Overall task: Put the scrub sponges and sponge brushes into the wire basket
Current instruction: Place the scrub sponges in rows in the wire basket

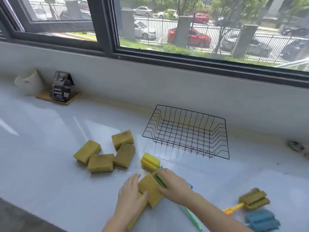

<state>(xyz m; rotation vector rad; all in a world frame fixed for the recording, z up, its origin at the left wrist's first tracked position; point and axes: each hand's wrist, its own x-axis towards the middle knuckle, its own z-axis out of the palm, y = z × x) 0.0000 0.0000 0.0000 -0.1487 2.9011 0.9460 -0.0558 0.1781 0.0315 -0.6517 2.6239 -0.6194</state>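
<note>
- Both hands press on a yellow scrub sponge [149,190] on the desk [50,164]: the left hand [132,196] lies flat on its near side, the right hand [175,185] grips its far edge.
- Just beyond the right hand sits a yellow sponge brush [149,161].
- Left of the hands lie four scrub sponges [107,153].
- Right of the hands lie two more brushes [255,208].
- Beyond the hands stands the wire basket [187,131], with nothing in it.

The sponges [100,162] are yellow with olive-green tops. The basket [187,131] is black wire. One brush [262,222] is blue, another's handle [233,208] orange-yellow.
</note>
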